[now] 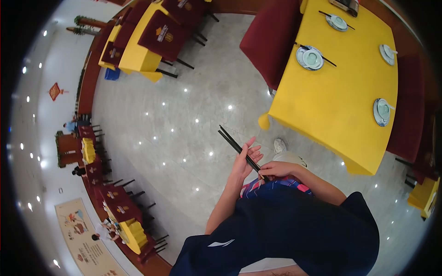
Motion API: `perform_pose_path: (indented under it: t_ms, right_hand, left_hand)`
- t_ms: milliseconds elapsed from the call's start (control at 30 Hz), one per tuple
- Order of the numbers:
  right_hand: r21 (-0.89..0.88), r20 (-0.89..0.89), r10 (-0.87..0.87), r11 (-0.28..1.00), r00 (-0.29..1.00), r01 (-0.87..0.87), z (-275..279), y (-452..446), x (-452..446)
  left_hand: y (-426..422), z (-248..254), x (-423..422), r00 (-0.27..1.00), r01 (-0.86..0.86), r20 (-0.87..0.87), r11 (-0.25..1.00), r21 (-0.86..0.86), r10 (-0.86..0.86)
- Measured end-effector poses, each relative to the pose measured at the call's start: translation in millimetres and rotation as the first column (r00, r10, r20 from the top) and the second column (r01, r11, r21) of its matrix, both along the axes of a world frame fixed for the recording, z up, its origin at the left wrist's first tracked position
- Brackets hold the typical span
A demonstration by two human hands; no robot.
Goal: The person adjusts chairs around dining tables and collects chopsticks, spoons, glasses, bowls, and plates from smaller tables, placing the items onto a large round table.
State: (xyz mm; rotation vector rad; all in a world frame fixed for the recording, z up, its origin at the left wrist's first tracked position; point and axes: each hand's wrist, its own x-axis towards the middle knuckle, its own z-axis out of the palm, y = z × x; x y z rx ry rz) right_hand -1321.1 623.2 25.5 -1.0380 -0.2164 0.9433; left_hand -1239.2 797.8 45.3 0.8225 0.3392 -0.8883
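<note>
Black chopsticks (237, 147) probably handle light and stiff, maybe a bit slick, so pinching them all together near one end seems smartest. Right hand (275, 169) is clamped on their near end; left hand (244, 159) is loosely spread just ahead, sticks crossing its palm and poking out beyond.

No readable text or signs.

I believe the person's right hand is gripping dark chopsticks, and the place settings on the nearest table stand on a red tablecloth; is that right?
Not quite: the head view shows that the tablecloth is yellow, not red. The right hand is indeed gripping dark chopsticks.
</note>
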Motion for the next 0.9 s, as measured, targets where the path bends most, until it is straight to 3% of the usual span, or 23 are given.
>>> perform_pose_path:
  t_ms: [133,333,433,500,567,633,767,833,900]
  right_hand:
    - [0.016,0.004,-0.118,0.993,0.993,0.117,4,-14,3]
    - [-0.029,-0.044,-0.156,0.988,0.987,0.155,6,-21,18]
    - [-0.050,-0.031,-0.181,0.982,0.983,0.180,10,-26,26]
    - [-0.028,-0.015,-0.192,0.981,0.981,0.191,0,-19,29]
    - [-0.046,-0.041,-0.239,0.970,0.970,0.238,-7,-9,34]
    - [-0.086,-0.005,-0.263,0.961,0.965,0.261,-1,-15,51]
    - [-0.091,0.035,-0.349,0.932,0.936,0.351,9,-3,90]
    - [-0.124,0.043,-0.394,0.910,0.918,0.396,11,16,118]
    - [-0.281,0.079,-0.452,0.845,0.889,0.454,19,26,148]
  left_hand:
    - [-28,4,16,0.997,0.058,-0.046,0.998,0.037,-0.056]
    - [-48,8,51,0.973,0.223,-0.077,0.971,0.084,-0.217]
    - [-52,2,67,0.943,0.321,-0.106,0.947,0.026,-0.317]
    - [-55,-1,75,0.931,0.364,-0.093,0.915,0.174,-0.352]
    - [-52,-8,87,0.919,0.394,-0.103,0.896,0.203,-0.381]
    - [-57,-18,107,0.910,0.389,-0.130,0.919,-0.055,-0.393]
    - [-61,-21,158,0.930,0.352,-0.082,0.933,-0.077,-0.358]
    - [-52,-15,191,0.913,0.403,-0.043,0.913,-0.060,-0.406]
    - [-52,-14,221,0.920,0.375,0.049,0.908,0.185,-0.389]
